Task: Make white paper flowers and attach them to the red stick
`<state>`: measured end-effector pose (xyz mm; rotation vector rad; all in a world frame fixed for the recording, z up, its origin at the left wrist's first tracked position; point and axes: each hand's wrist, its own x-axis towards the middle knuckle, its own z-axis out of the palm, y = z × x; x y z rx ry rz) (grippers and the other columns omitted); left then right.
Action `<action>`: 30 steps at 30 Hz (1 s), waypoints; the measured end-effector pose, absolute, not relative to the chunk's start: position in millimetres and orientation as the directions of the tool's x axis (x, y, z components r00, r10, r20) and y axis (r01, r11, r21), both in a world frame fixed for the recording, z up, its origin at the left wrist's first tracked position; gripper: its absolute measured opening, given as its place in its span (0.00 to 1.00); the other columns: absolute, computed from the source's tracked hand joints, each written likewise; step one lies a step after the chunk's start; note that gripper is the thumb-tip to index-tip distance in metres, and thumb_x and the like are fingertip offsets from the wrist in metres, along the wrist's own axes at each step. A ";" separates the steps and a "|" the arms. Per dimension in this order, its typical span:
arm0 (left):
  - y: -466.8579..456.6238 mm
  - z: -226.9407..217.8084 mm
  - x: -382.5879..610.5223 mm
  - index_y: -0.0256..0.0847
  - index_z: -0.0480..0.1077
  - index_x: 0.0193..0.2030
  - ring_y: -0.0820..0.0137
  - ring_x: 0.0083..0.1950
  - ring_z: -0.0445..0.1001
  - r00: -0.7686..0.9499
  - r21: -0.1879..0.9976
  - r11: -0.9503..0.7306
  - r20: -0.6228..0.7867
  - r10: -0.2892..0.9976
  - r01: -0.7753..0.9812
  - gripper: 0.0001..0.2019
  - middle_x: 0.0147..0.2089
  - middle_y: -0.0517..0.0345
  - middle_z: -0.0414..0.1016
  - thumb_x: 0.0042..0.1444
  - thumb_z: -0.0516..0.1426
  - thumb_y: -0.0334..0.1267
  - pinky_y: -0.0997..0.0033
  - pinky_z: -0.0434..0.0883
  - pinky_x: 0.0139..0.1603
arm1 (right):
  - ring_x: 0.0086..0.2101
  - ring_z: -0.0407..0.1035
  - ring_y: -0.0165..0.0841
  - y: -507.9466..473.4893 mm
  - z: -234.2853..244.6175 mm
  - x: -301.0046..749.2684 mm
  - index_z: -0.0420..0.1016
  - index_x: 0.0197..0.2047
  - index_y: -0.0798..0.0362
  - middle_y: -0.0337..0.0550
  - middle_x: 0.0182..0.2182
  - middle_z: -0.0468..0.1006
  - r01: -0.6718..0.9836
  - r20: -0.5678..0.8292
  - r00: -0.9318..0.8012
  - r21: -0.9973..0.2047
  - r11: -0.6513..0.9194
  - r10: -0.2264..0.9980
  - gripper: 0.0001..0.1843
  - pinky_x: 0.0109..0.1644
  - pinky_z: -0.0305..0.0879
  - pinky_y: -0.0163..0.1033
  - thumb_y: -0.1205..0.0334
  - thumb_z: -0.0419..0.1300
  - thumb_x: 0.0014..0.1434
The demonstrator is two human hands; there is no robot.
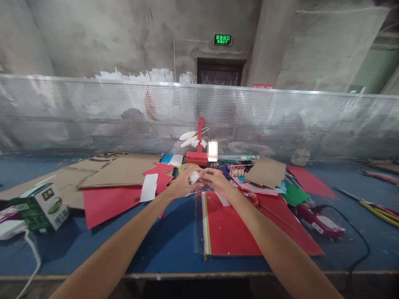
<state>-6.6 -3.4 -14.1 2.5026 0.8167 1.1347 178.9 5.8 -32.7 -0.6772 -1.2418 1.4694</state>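
Observation:
My left hand [181,185] and my right hand [215,181] meet over the middle of the blue table [162,245]. Both are closed, pinching a small crumpled white piece [194,177] between them. A roll of clear tape [188,167] lies just behind my left hand. Below my hands lies a clear packet of coloured paper [224,226] with a red sheet on top. Red-handled scissors [249,195] lie beside my right forearm.
Cardboard sheets [118,170] and red paper [106,201] lie at left, a green-and-white carton [42,207] at far left. A purple glue gun [321,222] with a black cord sits at right. A red stand [198,155] rises before the perforated metal screen [280,120].

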 end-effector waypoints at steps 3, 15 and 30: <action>-1.8 -14.2 -3.0 0.41 0.72 0.47 0.62 0.52 0.72 0.467 0.469 -0.804 0.655 0.595 0.367 0.13 0.50 0.50 0.75 0.57 0.58 0.43 0.61 0.67 0.55 | 0.30 0.74 0.29 4.3 -30.8 179.4 0.76 0.31 0.55 0.39 0.29 0.79 -0.369 0.193 -0.288 -0.926 0.077 0.938 0.17 0.45 0.71 0.37 0.58 0.74 0.38; 4.5 -13.3 -2.8 0.39 0.74 0.34 0.65 0.40 0.75 0.327 0.670 -0.687 0.606 0.725 0.281 0.06 0.37 0.54 0.78 0.53 0.60 0.38 0.69 0.70 0.37 | 0.35 0.75 0.34 6.1 -35.2 177.3 0.79 0.36 0.54 0.43 0.34 0.81 -0.248 0.312 -0.261 -0.936 0.249 0.914 0.19 0.46 0.71 0.40 0.52 0.72 0.43; 6.8 -11.3 -4.8 0.38 0.70 0.36 0.71 0.32 0.70 0.292 0.830 -0.517 0.451 0.843 0.210 0.09 0.31 0.59 0.73 0.54 0.58 0.42 0.74 0.66 0.32 | 0.29 0.74 0.36 6.6 -31.8 176.7 0.79 0.34 0.55 0.43 0.27 0.80 0.036 0.493 -0.163 -0.863 0.504 0.855 0.18 0.35 0.69 0.37 0.49 0.69 0.47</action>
